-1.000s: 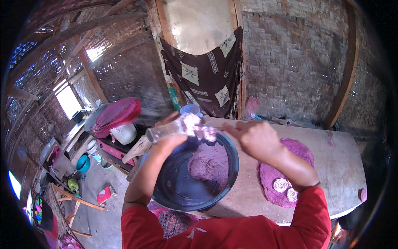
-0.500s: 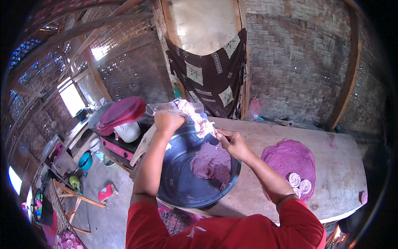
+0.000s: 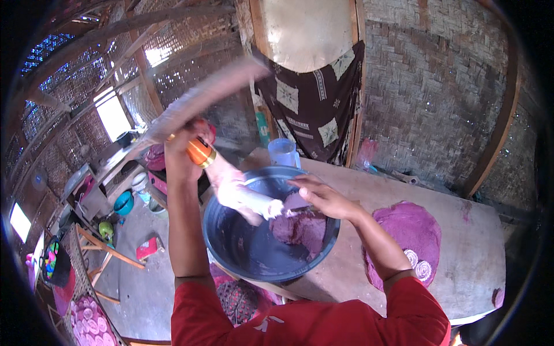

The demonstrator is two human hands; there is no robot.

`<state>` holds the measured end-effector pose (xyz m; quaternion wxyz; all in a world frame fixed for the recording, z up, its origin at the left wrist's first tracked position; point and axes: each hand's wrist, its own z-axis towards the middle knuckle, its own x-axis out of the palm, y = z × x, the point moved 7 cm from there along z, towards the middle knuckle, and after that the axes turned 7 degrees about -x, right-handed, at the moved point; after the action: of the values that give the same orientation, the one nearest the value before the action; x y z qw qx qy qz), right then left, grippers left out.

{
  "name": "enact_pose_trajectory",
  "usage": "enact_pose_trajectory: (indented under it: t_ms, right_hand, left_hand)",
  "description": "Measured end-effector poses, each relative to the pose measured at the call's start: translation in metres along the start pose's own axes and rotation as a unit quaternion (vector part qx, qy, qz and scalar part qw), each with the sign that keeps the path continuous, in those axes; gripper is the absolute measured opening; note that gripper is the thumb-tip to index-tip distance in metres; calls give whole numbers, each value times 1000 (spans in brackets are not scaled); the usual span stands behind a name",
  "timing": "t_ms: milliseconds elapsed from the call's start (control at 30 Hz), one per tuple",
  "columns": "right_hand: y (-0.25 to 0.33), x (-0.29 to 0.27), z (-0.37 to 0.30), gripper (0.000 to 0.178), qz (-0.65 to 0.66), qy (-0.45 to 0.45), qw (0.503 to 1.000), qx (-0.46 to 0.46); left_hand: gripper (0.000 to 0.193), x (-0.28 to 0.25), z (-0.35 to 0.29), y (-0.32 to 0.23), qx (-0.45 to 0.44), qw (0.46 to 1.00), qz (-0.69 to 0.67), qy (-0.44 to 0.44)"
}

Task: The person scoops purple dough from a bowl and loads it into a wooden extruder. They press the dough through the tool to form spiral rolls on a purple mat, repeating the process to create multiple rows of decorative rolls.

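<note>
My left hand (image 3: 180,154) is closed round a long tool with a shiny orange collar (image 3: 201,152); motion smears the hand and tool. Its brown, board-like part (image 3: 208,98) slants up to the right. A pale, tube-like part (image 3: 245,199) slants down over the dark basin (image 3: 216,254); I cannot tell exactly what it is. Mauve dough (image 3: 300,230) lies in the right half of the basin. Over the basin's right rim, my right hand (image 3: 326,199) has its fingers stretched out, just above the dough, holding nothing that I can see.
A translucent blue jug (image 3: 281,153) stands behind the basin on the wooden table (image 3: 461,248). To the right lies a round magenta sheet (image 3: 407,230) with pale rosettes (image 3: 423,270). At lower left are a tray of pink rosettes (image 3: 91,323) and a wooden frame (image 3: 112,254).
My left hand has swung up and left, tilting the tool steeply. My right hand has come away from the pale, lumpy dough it was touching. The blue jug now shows clearly.
</note>
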<state>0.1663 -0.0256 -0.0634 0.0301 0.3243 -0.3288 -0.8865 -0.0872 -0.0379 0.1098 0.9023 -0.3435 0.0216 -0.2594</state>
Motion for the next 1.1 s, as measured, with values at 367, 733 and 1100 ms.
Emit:
enact_pose_trajectory:
  t_ms: [367,733,1100]
  right_hand:
    - [52,42,-134,83,817,-125,514,230]
    - [151,-139,-207,84,-168,-110,979,18]
    - [142,-140,-297,105,-113,35,971,209]
  left_hand:
    - [21,56,-100,125,-188,905,329,-195]
    - [38,259,-157,183,-260,792,479,277]
    - [56,403,-210,243,-362,813,178,419]
